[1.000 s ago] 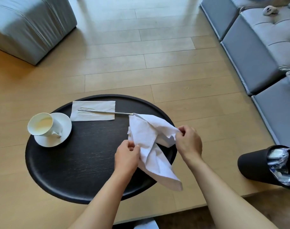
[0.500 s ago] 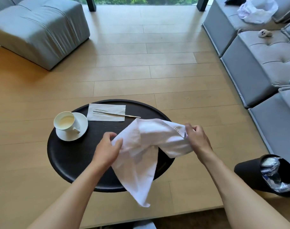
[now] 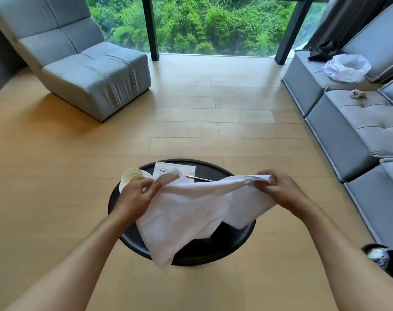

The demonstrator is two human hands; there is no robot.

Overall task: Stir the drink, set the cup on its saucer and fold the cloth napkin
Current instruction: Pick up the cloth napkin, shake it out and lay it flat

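Both hands raised above a round black table (image 3: 240, 241) of matte, faintly grained wood with a thin raised rim. White cloth napkin (image 3: 191, 212) stretched between them in the air, soft and limp, sagging in the middle with loose creases and one pointed corner drooping past the near edge of the table. Left hand (image 3: 135, 194) pinching one upper corner between thumb and bent fingers; right hand (image 3: 278, 189) closed around the opposite upper edge, fabric bunched in the fist.

On the far left of the table, a glossy white cup (image 3: 131, 175) seated on its matching round saucer (image 3: 122, 187), pale creamy drink visible inside, partly hidden behind the left hand. Just right of it, a flat rectangular paper napkin (image 3: 182, 170), off-white and smooth, with a slim metal stirrer (image 3: 198, 178) lying across its near right corner and onto the bare tabletop.

All around, pale wooden floor (image 3: 191, 122) in long wide planks with a satin sheen. At far left, a blocky grey upholstered chair (image 3: 94, 72); along the right, a tufted grey sofa (image 3: 357, 122) in the same boxy shape. Beyond, a tall window (image 3: 213, 25) with dark frames, full of green foliage.
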